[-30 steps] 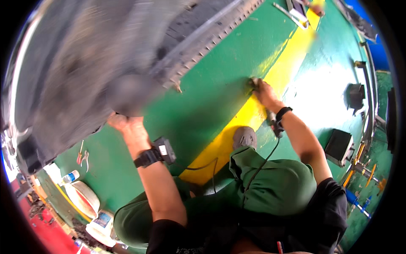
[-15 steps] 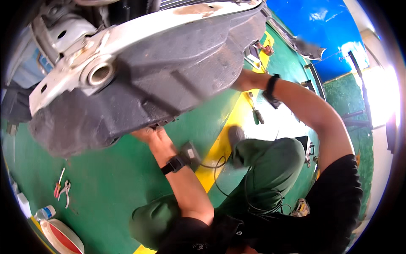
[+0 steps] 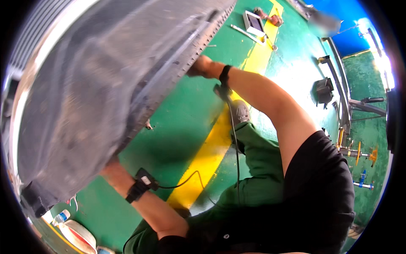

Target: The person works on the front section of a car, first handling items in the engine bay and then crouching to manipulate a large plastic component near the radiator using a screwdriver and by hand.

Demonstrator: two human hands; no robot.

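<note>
Fingers, both hands: hidden by the dark panel (image 3: 80, 93), so can't tell whether they're gripping it, spread or curled. Left hand (image 3: 114, 171) is at the panel's lower edge, fingertips out of sight past it. Right hand (image 3: 200, 67) is at the notched long edge, further up, same story.

Panel: fills the upper left of the view, above the floor, dusty grey-black, a bit blurred, slanting from lower left to top centre. Row of small teeth along its right edge. White bar (image 3: 46, 46) runs along its far side, grey ribbed part (image 3: 40, 25) beyond that.

Wrists: black band (image 3: 137, 190) on the left, another black strap (image 3: 225, 74) on the right. Small black box (image 3: 146, 179) just beside the left band, black cable (image 3: 186, 183) trailing from it. Second dark unit (image 3: 220, 92) by the right wrist, also cabled.

Floor (image 3: 169, 122): green, yellow stripe (image 3: 207, 154) running diagonally. Grey shoe (image 3: 241, 111) on the stripe side. Top: white-framed tray (image 3: 253, 23), pale rod (image 3: 245, 33) near it, reddish-brown piece (image 3: 275, 20) just right. Right: black block (image 3: 325, 90) near a metal frame. Lower left: clear bottle (image 3: 61, 217) beside a white-and-red basin (image 3: 77, 237).
</note>
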